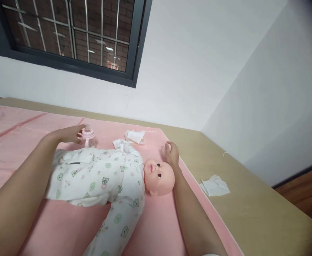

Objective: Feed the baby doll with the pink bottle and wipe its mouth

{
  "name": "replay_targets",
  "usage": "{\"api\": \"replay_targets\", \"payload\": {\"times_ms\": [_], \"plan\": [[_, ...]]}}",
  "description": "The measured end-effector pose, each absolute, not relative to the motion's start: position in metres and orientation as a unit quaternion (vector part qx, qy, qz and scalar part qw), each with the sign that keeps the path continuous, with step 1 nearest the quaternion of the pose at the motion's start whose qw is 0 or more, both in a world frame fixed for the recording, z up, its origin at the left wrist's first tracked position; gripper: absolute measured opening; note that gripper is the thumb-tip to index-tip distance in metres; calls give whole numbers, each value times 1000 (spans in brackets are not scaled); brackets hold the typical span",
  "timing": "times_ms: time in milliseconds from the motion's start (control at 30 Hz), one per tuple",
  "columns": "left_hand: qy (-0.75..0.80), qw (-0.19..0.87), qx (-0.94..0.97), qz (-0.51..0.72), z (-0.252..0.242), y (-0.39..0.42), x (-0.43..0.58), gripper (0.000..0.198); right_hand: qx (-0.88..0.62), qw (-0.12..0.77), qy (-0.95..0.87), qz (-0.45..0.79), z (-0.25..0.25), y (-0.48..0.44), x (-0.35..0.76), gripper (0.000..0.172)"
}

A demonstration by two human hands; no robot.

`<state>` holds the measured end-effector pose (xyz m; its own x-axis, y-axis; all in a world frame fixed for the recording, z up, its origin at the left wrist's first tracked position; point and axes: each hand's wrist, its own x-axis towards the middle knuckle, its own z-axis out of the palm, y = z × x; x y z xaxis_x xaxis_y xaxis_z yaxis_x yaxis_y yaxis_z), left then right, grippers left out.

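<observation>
A baby doll in white patterned clothes lies on its back on the pink sheet, its head toward the right. Beyond the doll's body, my left hand grips the left side of an upright baby bottle with a pink collar and a clear teat. My right hand is past the doll's head, by the sheet's right edge. Its fingers curl round a small pale pink domed piece that looks like a bottle cap, partly hidden by the hand.
A small packet with a white tissue on it lies near the sheet's far edge. Folded white tissue rests on the wooden surface at the right. Behind stand a white wall and a barred window.
</observation>
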<state>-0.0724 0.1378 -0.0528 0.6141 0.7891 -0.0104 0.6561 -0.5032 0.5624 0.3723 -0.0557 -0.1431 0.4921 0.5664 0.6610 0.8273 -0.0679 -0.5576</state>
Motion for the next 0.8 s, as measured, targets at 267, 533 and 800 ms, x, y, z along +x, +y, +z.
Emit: {"api": "replay_targets", "payload": {"times_ms": [267,533,800], "plan": [[542,90,795,257,-16,105,-57,76,-663,489,-517,-232,-142,-56,363,39],[216,202,945,140,-1,26,70,43,-656,421,-607,-154,-142,-53,342,42],[99,210,967,-102,-27,18,158,30,-685,369,-628,18,-145,-51,329,45]]}}
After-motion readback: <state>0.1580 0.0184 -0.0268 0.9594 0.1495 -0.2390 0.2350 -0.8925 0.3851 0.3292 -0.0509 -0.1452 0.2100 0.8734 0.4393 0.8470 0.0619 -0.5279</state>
